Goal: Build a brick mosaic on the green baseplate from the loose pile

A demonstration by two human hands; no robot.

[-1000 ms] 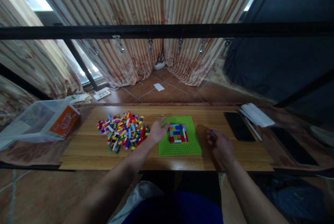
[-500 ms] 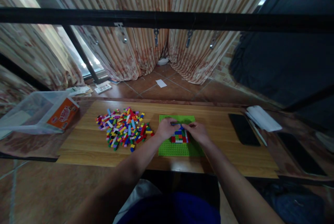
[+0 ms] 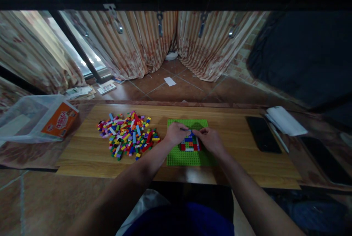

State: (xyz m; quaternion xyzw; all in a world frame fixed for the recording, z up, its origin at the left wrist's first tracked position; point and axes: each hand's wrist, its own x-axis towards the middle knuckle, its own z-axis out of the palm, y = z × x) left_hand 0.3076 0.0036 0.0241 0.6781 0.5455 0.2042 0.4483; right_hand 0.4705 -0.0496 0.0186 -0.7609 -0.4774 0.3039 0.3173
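A green studded baseplate (image 3: 183,159) lies on the wooden board, bearing a small block of coloured bricks (image 3: 189,144) in red, blue, green, orange and white. My left hand (image 3: 177,134) comes in over the plate's left side, fingers closed at the far edge of the block. From the right, my right hand (image 3: 208,139) meets it there, thumb and finger pinched close to the left fingertips. Blue brick shows between the two hands. It looks gripped by both, though the fingers cover most of it.
A heap of loose toy bricks (image 3: 129,135) spreads left of the baseplate on the wooden board (image 3: 88,155). Further left stands a clear plastic box (image 3: 27,133) with an orange label. A black phone (image 3: 263,135) and a white object (image 3: 286,120) lie at the right.
The camera view has tilted down slightly, so the railing sits higher in the picture. Both hands stay at the far edge of the brick block with almost the same grip.
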